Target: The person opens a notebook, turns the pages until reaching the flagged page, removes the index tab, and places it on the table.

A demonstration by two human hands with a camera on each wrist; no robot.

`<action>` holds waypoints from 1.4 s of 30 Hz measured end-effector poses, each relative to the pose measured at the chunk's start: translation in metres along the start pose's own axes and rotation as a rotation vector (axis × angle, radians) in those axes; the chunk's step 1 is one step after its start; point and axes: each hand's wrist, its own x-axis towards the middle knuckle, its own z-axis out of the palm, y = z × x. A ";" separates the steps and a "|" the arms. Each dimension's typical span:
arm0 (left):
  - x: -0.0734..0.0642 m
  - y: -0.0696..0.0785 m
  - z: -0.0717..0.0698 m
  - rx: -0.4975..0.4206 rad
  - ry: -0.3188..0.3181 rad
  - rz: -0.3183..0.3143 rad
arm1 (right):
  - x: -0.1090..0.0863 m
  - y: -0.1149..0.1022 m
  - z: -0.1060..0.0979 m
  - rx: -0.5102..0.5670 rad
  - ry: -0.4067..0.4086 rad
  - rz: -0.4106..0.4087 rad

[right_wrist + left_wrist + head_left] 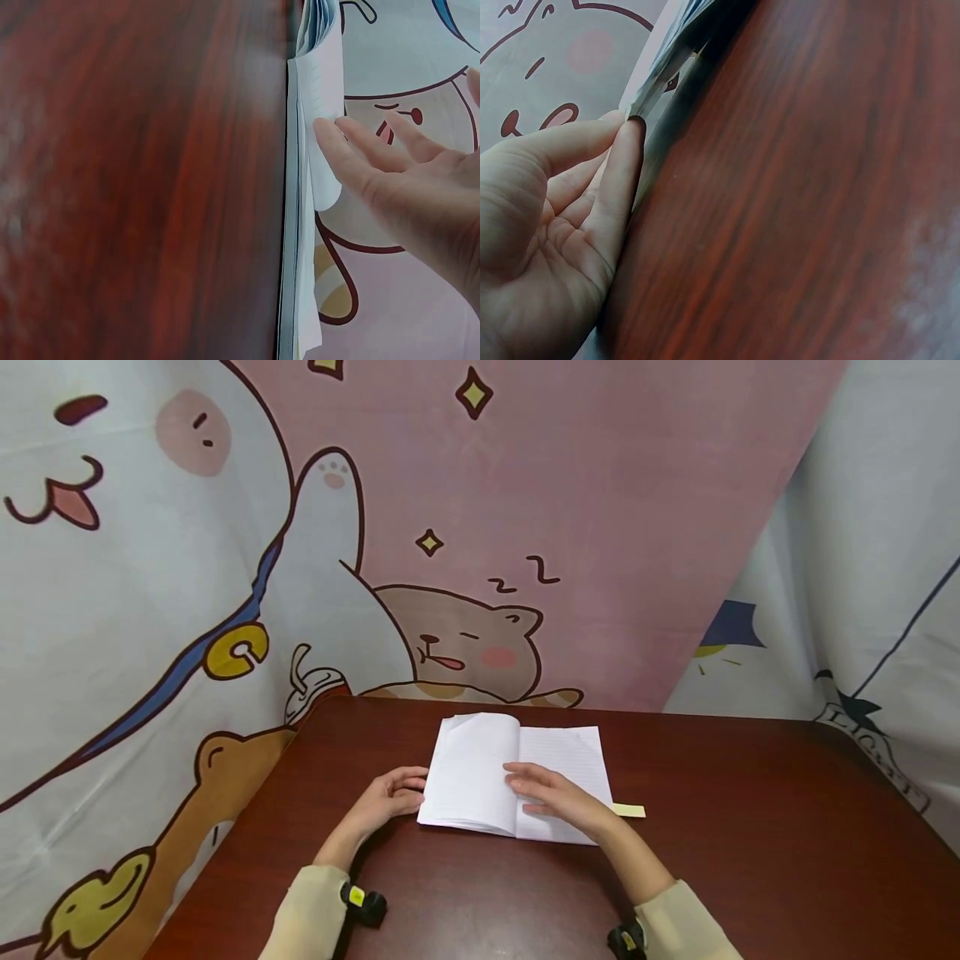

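Note:
An open notebook (474, 777) with white pages lies on the table, its left stack of leaves bulging near the fold. At its left edge my left hand (386, 800) pinches the leaves between thumb and finger. The left wrist view shows this hand (555, 210) close up at the notebook's edge (664, 64). Over the right page, close to the fold, is my right hand (555, 795), fingers extended and slightly spread. In the right wrist view its fingertips (328, 135) meet or nearly meet the curved page (324, 90); exact contact is unclear.
A yellow paper tab (630, 811) sticks out from the notebook's right side. The dark red wooden table (750, 827) extends around it. A cartoon-printed cloth (600, 527) hangs behind and at the sides. Each wrist wears a small black camera (365, 906).

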 end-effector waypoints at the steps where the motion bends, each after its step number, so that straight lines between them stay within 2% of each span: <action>1: 0.000 0.000 0.000 -0.001 0.004 -0.003 | 0.000 0.000 0.000 -0.002 -0.002 -0.001; 9: 0.000 0.001 0.002 -0.006 0.015 -0.014 | 0.000 0.001 0.000 -0.030 -0.024 -0.012; 14: 0.000 0.001 0.002 -0.001 0.019 -0.011 | 0.001 0.001 0.000 -0.045 -0.004 -0.026; 20: 0.001 0.001 0.001 -0.007 0.020 -0.012 | 0.002 0.001 -0.003 -0.083 0.048 -0.040; 30: 0.001 0.001 0.001 0.001 0.021 -0.014 | -0.005 0.000 -0.014 -0.049 0.110 -0.077; 42: 0.001 0.002 0.002 0.005 0.027 -0.021 | -0.018 -0.002 -0.034 -0.059 0.269 -0.101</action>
